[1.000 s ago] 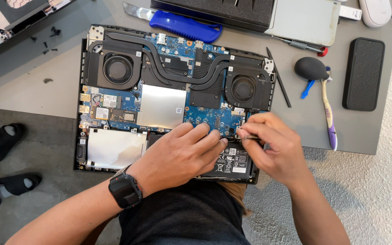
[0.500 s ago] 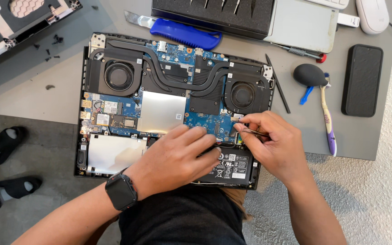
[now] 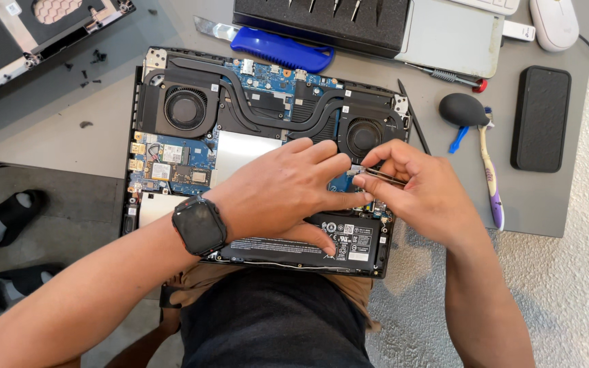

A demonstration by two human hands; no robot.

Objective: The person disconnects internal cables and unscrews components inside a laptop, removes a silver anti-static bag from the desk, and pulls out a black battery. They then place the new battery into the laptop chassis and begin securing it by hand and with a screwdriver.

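While left hand (image 3: 288, 191) presses laptop (image 3: 172, 146) flat | right hand (image 3: 420, 187) grip pinches tweezers (image 3: 376, 175)

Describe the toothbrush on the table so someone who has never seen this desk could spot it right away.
Start at the opened laptop in the middle of the grey table and look to the side of the right hand. There, between the laptop and a black rectangular case, lies the toothbrush, its head beside a black rubber air blower. Its long white and purple handle is unlike anything near it.
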